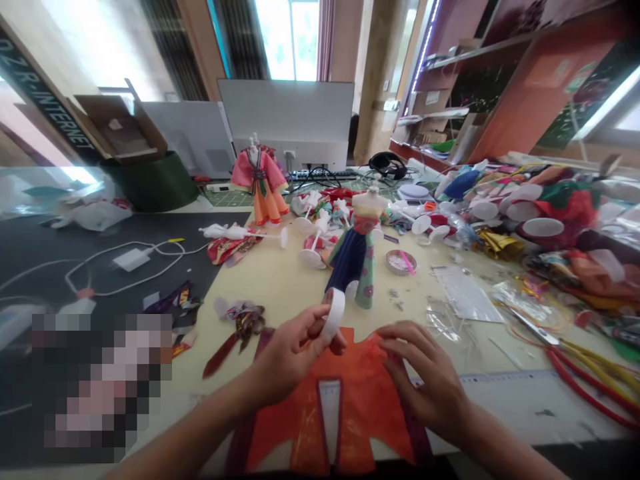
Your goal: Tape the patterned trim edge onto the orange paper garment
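My left hand (297, 350) is closed on a white ring-shaped roll of tape (335, 313), held upright just above the cloth. Beneath both hands lies an orange doll-sized garment (310, 417) with dark purple edging and a slit up its middle. My right hand (433, 373) rests at the garment's upper right, fingers stretched out and touching the orange cloth. Beyond the tape stands a doll's torso form in a blue and pale green skirt (356, 257). Dark patterned fabric scraps (245, 327) lie left of my left hand.
A pink and orange doll dress (259, 180) stands farther back. Right of the forms are a small round dish (401, 262), scissors (533, 327) with red and yellow handles, and a heap of dolls and fabric (545, 227). A white cable (125, 293) crosses the dark mat.
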A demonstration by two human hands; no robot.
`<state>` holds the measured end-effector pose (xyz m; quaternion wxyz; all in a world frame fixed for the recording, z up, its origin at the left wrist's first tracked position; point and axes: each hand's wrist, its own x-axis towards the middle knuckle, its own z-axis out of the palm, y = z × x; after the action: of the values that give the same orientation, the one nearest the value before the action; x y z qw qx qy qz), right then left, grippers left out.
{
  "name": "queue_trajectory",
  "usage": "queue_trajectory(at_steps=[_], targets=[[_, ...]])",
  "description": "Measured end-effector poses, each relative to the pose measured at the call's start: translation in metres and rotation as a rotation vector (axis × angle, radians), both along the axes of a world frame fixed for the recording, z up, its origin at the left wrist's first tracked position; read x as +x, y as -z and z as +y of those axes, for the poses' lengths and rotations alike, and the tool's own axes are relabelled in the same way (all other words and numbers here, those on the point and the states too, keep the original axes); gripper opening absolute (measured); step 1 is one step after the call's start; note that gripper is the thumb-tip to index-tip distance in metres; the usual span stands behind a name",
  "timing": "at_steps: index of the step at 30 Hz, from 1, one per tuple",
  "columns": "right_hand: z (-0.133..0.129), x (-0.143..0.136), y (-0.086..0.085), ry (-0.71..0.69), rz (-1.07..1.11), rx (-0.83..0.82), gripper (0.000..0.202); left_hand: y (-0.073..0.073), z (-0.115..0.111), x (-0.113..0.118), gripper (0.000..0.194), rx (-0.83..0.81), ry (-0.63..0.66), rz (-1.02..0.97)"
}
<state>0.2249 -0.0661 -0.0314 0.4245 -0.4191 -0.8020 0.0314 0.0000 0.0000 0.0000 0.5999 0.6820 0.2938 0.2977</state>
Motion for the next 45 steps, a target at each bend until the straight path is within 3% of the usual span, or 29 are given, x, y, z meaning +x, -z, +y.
queue_trajectory(at_steps=[4, 9, 15, 23, 31, 40, 45], targets=[[0.032, -0.012, -0.01, 0.034, 0.09, 0.067, 0.027, 0.015, 0.006, 0.022, 0.023, 0.251, -0.024, 0.107], [0.05, -0.018, 0.004, 0.065, 0.153, 0.071, 0.027, 0.039, 0.015, 0.036, 0.017, 0.566, -0.167, 0.17], [0.052, -0.021, 0.017, 0.088, 0.153, 0.035, 0.028, 0.063, 0.02, 0.039, 0.031, 0.861, -0.212, 0.205], [0.051, -0.027, 0.022, 0.06, 0.207, -0.024, 0.026, 0.077, 0.025, 0.035, 0.043, 1.0, -0.199, 0.221], [0.052, -0.029, 0.024, 0.059, 0.232, -0.053, 0.019, 0.076, 0.023, 0.035, 0.042, 1.122, -0.264, 0.271], [0.05, -0.029, 0.023, 0.044, 0.246, -0.06, 0.013, 0.078, 0.022, 0.032, 0.045, 1.087, -0.236, 0.249], [0.05, -0.029, 0.025, 0.036, 0.229, -0.085, 0.028, 0.079, 0.021, 0.033, 0.047, 1.004, -0.189, 0.204]])
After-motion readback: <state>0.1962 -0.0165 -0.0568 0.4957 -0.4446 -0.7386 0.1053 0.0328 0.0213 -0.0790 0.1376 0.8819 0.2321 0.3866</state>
